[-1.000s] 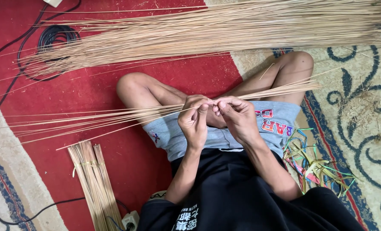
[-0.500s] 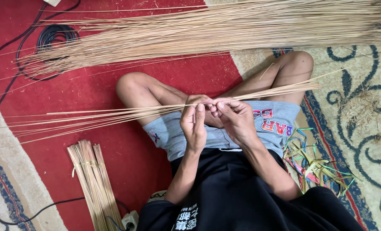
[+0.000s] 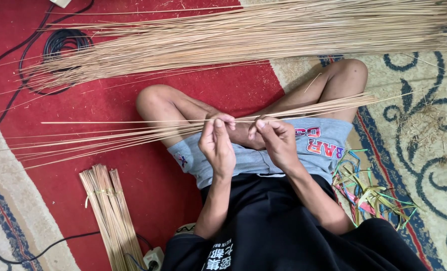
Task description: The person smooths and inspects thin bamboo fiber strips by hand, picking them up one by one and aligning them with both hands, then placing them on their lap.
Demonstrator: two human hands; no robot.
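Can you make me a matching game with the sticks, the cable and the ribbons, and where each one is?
Things:
1. tied stick bundle
2. coiled black cable
3. coloured ribbons
4. thin sticks in both hands

Places:
A. across the person's lap
B. top left, on the red carpet
C. bottom left, beside the knee
D. right side, by the patterned rug

Pairs: 1-C, 2-B, 3-D, 4-A

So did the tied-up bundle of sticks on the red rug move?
No. The tied bundle lies at the same spot beside the power strip on the red rug.
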